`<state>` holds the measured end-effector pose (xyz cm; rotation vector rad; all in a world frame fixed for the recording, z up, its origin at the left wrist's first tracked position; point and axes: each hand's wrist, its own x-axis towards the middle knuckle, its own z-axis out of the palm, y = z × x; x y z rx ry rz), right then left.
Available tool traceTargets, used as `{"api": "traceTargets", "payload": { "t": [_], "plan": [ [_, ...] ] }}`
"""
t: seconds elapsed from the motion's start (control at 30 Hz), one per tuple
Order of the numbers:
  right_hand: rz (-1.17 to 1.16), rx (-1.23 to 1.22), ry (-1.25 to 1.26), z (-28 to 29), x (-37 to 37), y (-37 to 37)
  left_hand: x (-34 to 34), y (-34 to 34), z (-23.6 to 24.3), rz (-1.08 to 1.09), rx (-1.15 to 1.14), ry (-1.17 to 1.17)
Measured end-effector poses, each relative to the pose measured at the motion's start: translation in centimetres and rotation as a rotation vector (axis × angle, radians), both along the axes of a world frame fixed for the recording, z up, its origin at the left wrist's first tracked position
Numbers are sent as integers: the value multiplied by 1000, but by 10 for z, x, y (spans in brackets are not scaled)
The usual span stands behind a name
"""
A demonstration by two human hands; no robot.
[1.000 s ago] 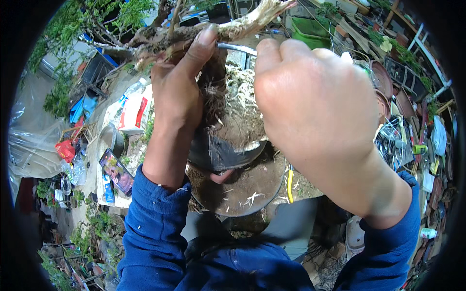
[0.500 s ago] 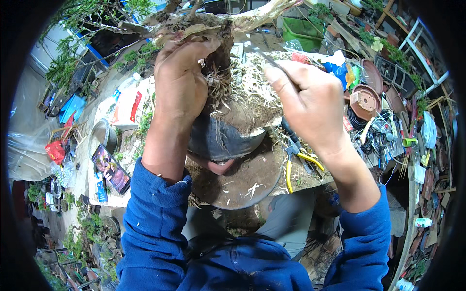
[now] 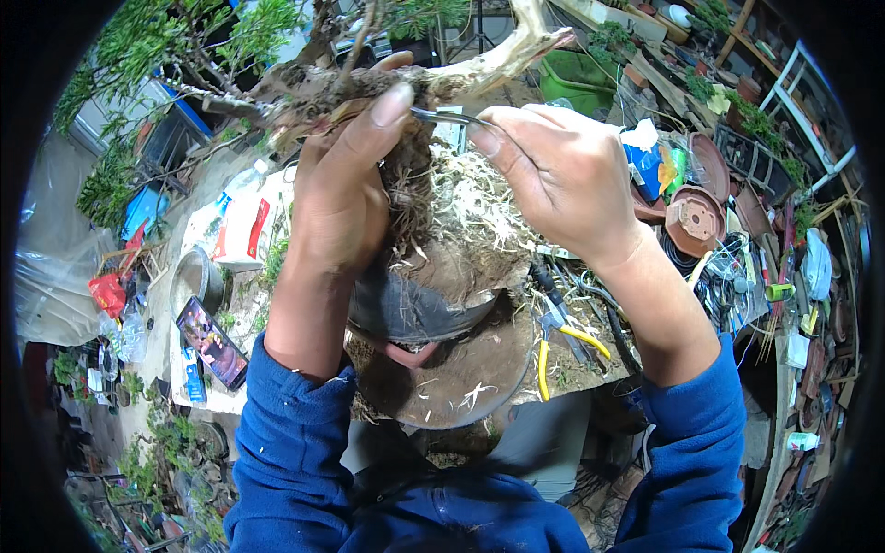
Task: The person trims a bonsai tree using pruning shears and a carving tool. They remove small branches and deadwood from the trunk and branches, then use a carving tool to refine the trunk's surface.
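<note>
My left hand (image 3: 334,189) is closed round the base of a small conifer's gnarled trunk (image 3: 479,78), thumb pointing up beside the wood. In my right hand (image 3: 567,180) a thin, dark metal tool (image 3: 444,116) is pinched, its slightly curved end reaching the trunk close to my left thumb. I cannot make out the tool's exact tip. Below lie the tree's pale, shredded roots and soil (image 3: 470,198). They sit on a dark, rounded rubbery piece (image 3: 415,309) above a round brown turntable (image 3: 452,392). Green foliage (image 3: 258,41) spreads at the upper left.
Pliers with yellow handles (image 3: 544,364) lie right of the turntable. At the left are a phone (image 3: 211,343), a metal bowl (image 3: 196,276) and a white-and-red box (image 3: 247,230). Clay pots (image 3: 693,219) and cables crowd the right; a green tub (image 3: 576,78) stands behind.
My right hand has brought the tool leftward, its end now at the trunk. My left thumb has risen along the wood. More of the tree's branches and foliage show at the top.
</note>
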<state>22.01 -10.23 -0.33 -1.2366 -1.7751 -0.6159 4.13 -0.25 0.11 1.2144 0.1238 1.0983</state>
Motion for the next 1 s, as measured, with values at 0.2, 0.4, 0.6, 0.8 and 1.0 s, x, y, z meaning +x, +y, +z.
{"api": "traceTargets", "payload": {
  "t": [0.2,0.4,0.6,0.8,1.0],
  "plan": [
    [-48,-51,-56,7,8,2,2,-4,2,224,60,131],
    [-309,-129,-275,31,-9,-18,3,-11,7,255,65,100],
    [-502,-221,-474,52,-43,-46,-3,-11,6,271,159,171],
    [-566,-243,-417,50,-44,-52,0,-13,3,97,-57,92],
    [-496,-452,-269,67,-47,-66,0,-8,-1,64,-32,87]
  ]
}}
